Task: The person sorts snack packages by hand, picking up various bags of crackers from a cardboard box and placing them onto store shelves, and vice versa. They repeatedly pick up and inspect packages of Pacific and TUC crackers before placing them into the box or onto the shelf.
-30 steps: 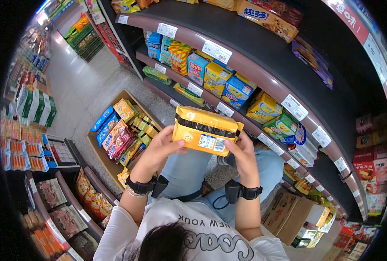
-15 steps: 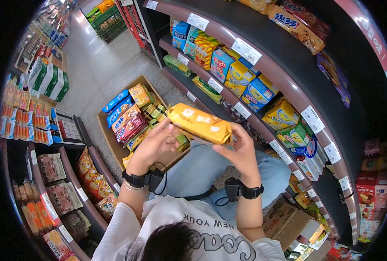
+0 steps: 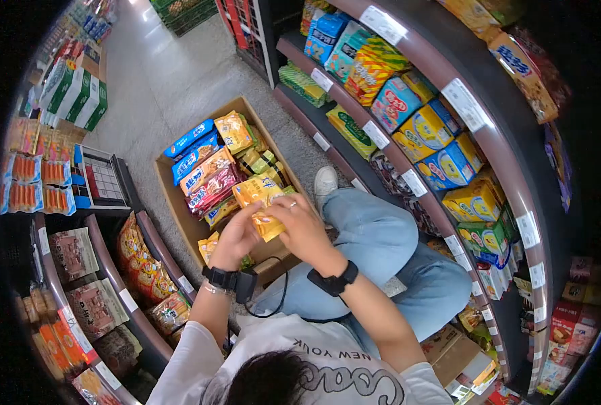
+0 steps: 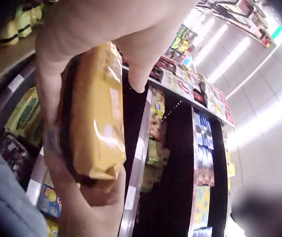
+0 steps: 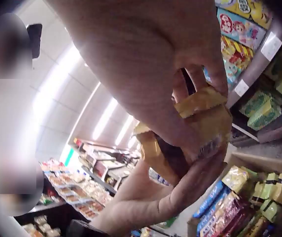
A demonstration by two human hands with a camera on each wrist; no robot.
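Observation:
A yellow snack packet point(image 3: 256, 192) is held by both hands, tilted over the cardboard box. My left hand point(image 3: 236, 237) grips its near left side. The right hand point(image 3: 305, 224), with a ring on one finger, lies across its near right end. In the left wrist view the packet point(image 4: 99, 118) shows a glossy yellow side, with a hand at each end. A dark band and part of a barcode show on the packet point(image 5: 193, 133) in the right wrist view, between the right thumb and the left palm.
The cardboard box point(image 3: 172, 202) on the floor holds blue, red and yellow snack packs. Shelves of boxed biscuits point(image 3: 425, 128) curve along the right. A low rack with snack bags point(image 3: 138, 263) stands at the left. Bent knees point(image 3: 374, 229) are beside the box.
The packet has been turned from its barcode side and carried left over the box. The right hand has moved left with it, close to the left hand. The head view has shifted.

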